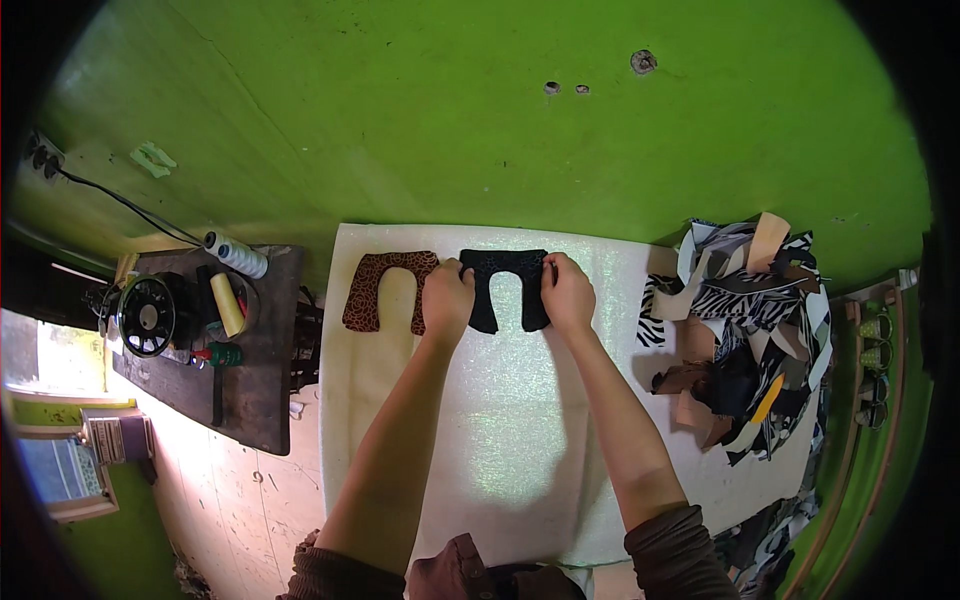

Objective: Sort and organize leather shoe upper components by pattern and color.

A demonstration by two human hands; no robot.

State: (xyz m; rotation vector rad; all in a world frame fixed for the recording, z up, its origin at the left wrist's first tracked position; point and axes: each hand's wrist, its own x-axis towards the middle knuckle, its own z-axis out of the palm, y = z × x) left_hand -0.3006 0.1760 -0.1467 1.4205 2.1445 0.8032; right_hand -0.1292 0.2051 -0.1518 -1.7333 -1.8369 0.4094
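A black U-shaped piece (pixel 507 261), of fabric or leather with a faint pattern, lies on the pale tabletop with its opening toward me. My left hand (pixel 448 298) has its fingers curled closed at the upper left edge of this piece. At the upper right corner my right hand (pixel 569 291) pinches the same piece between thumb and fingers. Just left of it lies a second U-shaped piece (pixel 367 289) in brown and black leopard print, its right leg partly covered by my left hand. Both forearms reach up across the table.
The pale, shiny table covering (pixel 510 420) carries a heap of scraps (pixel 750 310) at the right, some zebra-striped. To the left, a dark sewing table (pixel 255 390) holds a machine's black handwheel (pixel 147 315), a white thread cone (pixel 236 255) and a yellow one (pixel 227 304). A green wall (pixel 450 130) stands behind.
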